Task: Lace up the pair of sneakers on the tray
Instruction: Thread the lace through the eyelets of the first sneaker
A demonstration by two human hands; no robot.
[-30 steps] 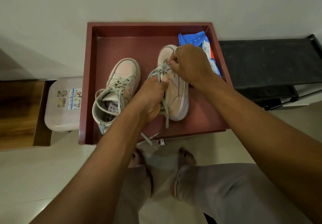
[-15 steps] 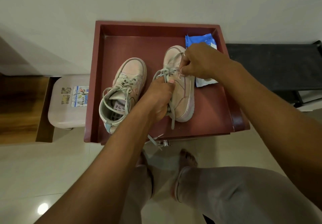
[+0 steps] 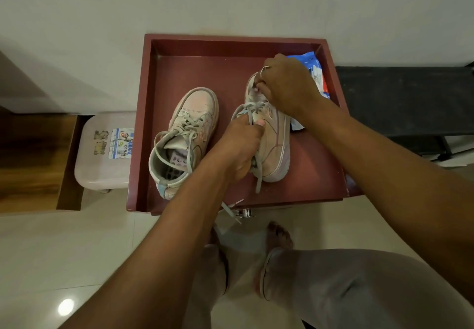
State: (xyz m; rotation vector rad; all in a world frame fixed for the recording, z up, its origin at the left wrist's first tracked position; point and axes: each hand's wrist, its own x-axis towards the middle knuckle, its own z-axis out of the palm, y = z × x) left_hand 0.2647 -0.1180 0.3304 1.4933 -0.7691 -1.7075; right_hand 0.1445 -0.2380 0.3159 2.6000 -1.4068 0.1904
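Left hand (image 3: pixel 241 146): you grip the held sneaker (image 3: pixel 274 149) around its throat.
Right hand (image 3: pixel 287 85): you pinch its lace (image 3: pixel 259 172) near the toe.
Tray (image 3: pixel 143 123): 2 sneakers, second sneaker (image 3: pixel 189 123) just beside.

Right hand (image 3: pixel 287 85): wearing thin silver-coloured metal ring (image 3: pixel 265 69) on one finger.
Left hand (image 3: pixel 238 146): wearing nothing on visible fingers.
Forearms (image 3: pixel 384 164): showing bare, wrist to frame edge.
Legs: wearing loose light-grey fabric trousers (image 3: pixel 346 290), creased, hems sitting at ankles.
Feet (image 3: pixel 278 234): showing bare, toes uncovered.
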